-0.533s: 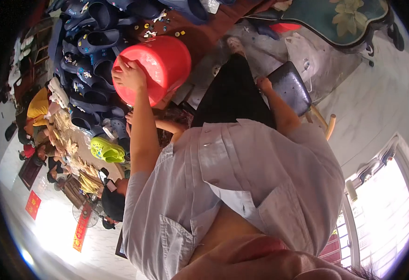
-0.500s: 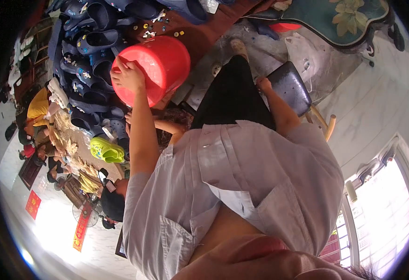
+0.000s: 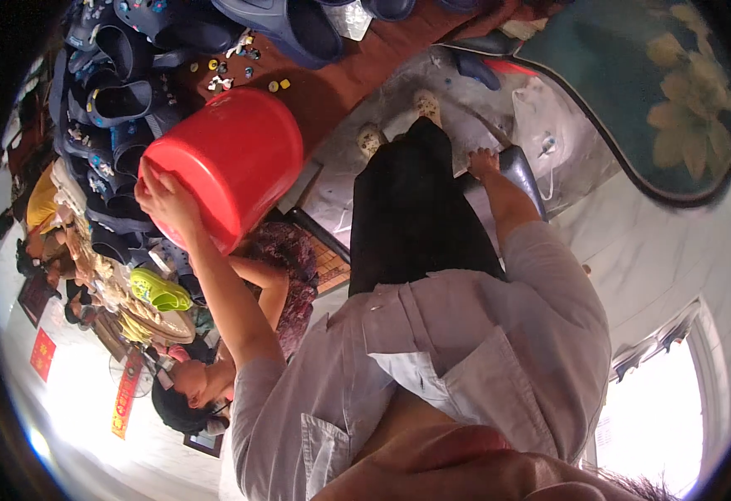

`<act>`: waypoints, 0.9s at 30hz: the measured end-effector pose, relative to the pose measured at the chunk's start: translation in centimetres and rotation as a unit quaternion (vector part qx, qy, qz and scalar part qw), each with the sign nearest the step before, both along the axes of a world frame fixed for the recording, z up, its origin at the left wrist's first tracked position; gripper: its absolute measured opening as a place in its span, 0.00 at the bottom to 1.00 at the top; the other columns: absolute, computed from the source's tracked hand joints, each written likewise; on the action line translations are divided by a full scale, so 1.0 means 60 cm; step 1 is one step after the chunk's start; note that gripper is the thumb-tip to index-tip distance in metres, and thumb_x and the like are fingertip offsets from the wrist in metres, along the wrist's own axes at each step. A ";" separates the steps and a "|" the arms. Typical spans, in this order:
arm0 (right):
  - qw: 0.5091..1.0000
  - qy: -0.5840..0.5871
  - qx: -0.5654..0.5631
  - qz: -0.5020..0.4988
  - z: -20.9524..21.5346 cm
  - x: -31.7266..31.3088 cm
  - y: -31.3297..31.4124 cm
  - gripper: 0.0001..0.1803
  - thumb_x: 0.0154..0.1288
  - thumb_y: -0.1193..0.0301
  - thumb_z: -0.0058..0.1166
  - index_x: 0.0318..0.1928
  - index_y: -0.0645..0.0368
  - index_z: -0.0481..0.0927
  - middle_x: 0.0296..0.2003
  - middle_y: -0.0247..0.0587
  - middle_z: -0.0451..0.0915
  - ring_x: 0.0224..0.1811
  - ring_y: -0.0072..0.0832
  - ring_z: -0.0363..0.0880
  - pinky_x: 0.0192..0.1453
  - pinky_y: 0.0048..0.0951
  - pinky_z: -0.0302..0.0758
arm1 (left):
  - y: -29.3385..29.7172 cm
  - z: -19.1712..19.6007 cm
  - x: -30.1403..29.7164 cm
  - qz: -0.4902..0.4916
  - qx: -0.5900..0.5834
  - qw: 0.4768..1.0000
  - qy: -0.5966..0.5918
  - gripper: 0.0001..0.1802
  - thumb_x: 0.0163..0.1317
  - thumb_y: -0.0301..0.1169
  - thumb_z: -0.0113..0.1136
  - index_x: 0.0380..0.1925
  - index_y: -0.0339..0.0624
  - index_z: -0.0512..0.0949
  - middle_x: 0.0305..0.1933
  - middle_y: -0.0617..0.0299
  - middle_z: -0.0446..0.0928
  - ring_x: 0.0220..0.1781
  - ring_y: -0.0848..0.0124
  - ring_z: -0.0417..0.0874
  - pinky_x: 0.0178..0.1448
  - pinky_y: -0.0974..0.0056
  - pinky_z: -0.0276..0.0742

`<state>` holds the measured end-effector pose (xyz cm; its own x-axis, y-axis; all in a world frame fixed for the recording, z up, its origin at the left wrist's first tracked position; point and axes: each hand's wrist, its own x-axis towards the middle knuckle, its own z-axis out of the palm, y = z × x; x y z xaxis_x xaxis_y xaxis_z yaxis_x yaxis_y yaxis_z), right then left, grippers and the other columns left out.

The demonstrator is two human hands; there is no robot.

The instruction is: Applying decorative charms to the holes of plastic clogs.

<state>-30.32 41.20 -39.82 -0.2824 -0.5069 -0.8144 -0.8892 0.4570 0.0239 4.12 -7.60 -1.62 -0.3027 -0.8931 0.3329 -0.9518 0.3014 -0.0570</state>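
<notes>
The left hand [image 3: 165, 199] is clamped on the rim of a red plastic bucket [image 3: 228, 163], fingers curled over the edge and palm against the outer wall; the bucket is tilted, its base turned up and away from the grip and its mouth toward the hand, and whether anything is inside cannot be told. The right hand [image 3: 482, 161] is pressed against the near edge of a dark padded stool [image 3: 520, 171]; the fingers wrap it only loosely, so whether this is a hold or a mere rest cannot be told. Beyond the bucket, away from the left grip, lie rows of dark blue clogs [image 3: 123, 100] and small loose charms [image 3: 232, 63] on a brown floor strip. Below the left grip sits a lime-green clog [image 3: 158, 290] among piled pale sandals, and just beside the left forearm another person [image 3: 249, 334] crouches. Between the two hands hangs the dark skirt [image 3: 411, 209], with feet [image 3: 399, 121] past it. As judged, the bucket is lifted and in carriage, not set down; the stool stands on the floor beside a teal flowered mat [image 3: 674, 92], unmoved as far as shown.
</notes>
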 end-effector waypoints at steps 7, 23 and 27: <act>0.990 -0.048 -0.061 0.118 0.008 -0.117 0.037 0.27 0.65 0.40 0.43 0.49 0.45 0.80 0.45 0.38 0.81 0.57 0.34 0.72 0.61 0.52 0.62 | 0.011 0.024 -0.015 -0.011 0.023 1.000 0.003 0.24 0.67 0.36 0.47 0.64 0.55 0.70 0.58 0.38 0.69 0.59 0.45 0.72 0.64 0.49 0.67; 0.915 -0.039 -0.359 0.178 -0.037 -0.155 0.094 0.12 0.62 0.64 0.49 0.46 0.46 0.79 0.30 0.34 0.78 0.50 0.36 0.75 0.47 0.40 0.73 | 0.382 -0.225 -0.302 -0.301 0.128 0.930 0.168 0.17 0.49 0.22 0.64 0.42 0.43 0.82 0.46 0.54 0.77 0.51 0.56 0.78 0.52 0.54 0.75; 0.899 -0.047 -0.408 0.155 -0.056 -0.153 0.100 0.14 0.61 0.65 0.50 0.48 0.44 0.78 0.29 0.34 0.77 0.45 0.34 0.78 0.44 0.39 0.74 | 0.455 -0.334 -0.314 -0.261 0.201 0.919 0.218 0.13 0.54 0.22 0.63 0.42 0.41 0.81 0.44 0.56 0.77 0.47 0.56 0.78 0.51 0.55 0.75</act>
<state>-39.50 47.22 -43.20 0.0262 -0.9884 -0.1497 -0.9574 0.0183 -0.2883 -14.70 19.70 -21.65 -0.6412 -0.7409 0.2001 -0.5770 0.6373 0.5107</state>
